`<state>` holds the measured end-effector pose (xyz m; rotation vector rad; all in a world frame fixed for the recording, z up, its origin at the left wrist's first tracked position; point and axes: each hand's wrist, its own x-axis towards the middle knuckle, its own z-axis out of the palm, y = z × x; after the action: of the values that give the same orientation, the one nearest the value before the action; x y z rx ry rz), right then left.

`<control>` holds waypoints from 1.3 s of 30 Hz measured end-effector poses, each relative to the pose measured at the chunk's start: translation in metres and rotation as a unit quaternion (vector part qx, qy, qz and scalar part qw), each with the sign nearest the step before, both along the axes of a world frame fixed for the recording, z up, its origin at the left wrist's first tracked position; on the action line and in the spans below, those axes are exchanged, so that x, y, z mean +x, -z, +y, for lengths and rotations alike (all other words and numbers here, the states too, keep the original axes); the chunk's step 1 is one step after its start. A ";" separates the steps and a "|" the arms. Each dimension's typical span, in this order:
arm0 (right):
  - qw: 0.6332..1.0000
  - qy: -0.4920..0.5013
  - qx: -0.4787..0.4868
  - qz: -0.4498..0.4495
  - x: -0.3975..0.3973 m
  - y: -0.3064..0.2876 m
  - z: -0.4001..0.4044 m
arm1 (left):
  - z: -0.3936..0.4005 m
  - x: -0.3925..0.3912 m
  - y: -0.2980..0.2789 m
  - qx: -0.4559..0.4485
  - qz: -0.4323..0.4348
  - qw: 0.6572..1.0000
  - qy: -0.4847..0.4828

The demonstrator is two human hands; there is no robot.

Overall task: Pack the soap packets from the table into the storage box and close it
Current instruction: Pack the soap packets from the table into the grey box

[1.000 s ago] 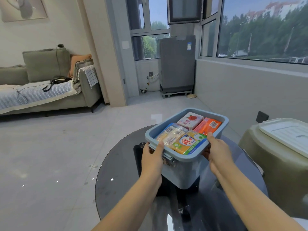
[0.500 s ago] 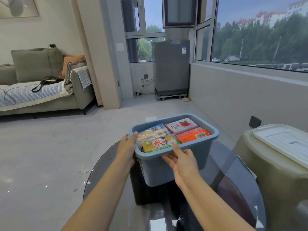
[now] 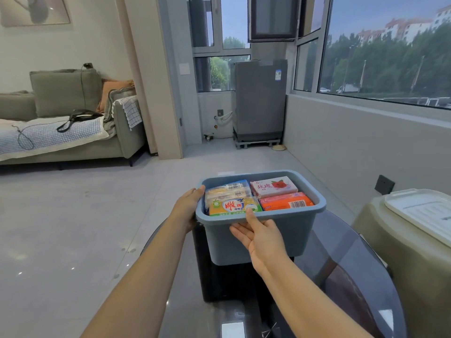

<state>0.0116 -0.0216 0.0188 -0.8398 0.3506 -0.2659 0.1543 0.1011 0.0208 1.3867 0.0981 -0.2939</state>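
A blue-grey storage box (image 3: 302,225) stands lidless on the dark round glass table (image 3: 346,272). Inside lie several soap packets: a pink rose one (image 3: 273,187), an orange one (image 3: 285,203), a yellow-green one (image 3: 233,206) and a clear-wrapped yellowish one (image 3: 227,191). My left hand (image 3: 188,206) grips the box's left rim. My right hand (image 3: 258,236) holds the near rim, thumb over the edge and fingers against the front wall. A white lid (image 3: 424,213) lies on a beige stool at the right.
The beige stool (image 3: 402,259) stands close to the table's right side. A dark pedestal (image 3: 231,284) shows beneath the glass. Beyond are grey tiled floor, a green sofa (image 3: 73,132) at left, a grey appliance (image 3: 260,101) by the windows and a low wall at right.
The box has been turned counter-clockwise so its long side faces me. My right hand shifted from the right corner to the near rim; my left hand moved to the left rim.
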 end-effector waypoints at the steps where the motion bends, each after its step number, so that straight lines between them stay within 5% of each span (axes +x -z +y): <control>1: 1.000 -0.010 -0.018 0.006 -0.001 0.000 -0.003 | 0.001 -0.003 -0.001 0.021 -0.010 1.000 -0.007; 7: 0.979 -0.085 -0.164 0.085 -0.015 0.002 -0.026 | 0.007 -0.040 0.004 0.211 -0.182 0.958 -0.071; 12: 0.944 -0.036 -0.319 0.080 -0.041 0.001 -0.067 | -0.018 -0.093 0.002 0.209 -0.335 0.917 -0.047; 21: 0.917 0.099 -0.386 0.022 -0.091 0.000 -0.183 | -0.135 -0.164 -0.007 0.108 -0.387 0.913 0.076; 26: 0.864 0.195 -0.456 0.079 -0.119 0.011 -0.252 | -0.226 -0.186 0.006 0.071 -0.281 0.934 0.211; 30: 0.787 0.241 -0.548 0.148 -0.132 0.023 -0.296 | -0.288 -0.192 0.021 0.057 -0.200 0.943 0.261; 35: 0.609 0.296 -0.678 0.286 -0.142 0.048 -0.340 | -0.345 -0.191 0.044 0.038 -0.119 0.951 0.281; 39: 0.544 0.291 -0.700 0.361 -0.152 0.062 -0.357 | -0.371 -0.189 0.061 0.041 -0.082 0.954 0.286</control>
<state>-0.1403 -0.3782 -0.0430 -2.4783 1.3012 -0.8867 -0.0348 -0.2696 -0.0404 1.4966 -0.4426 -0.6603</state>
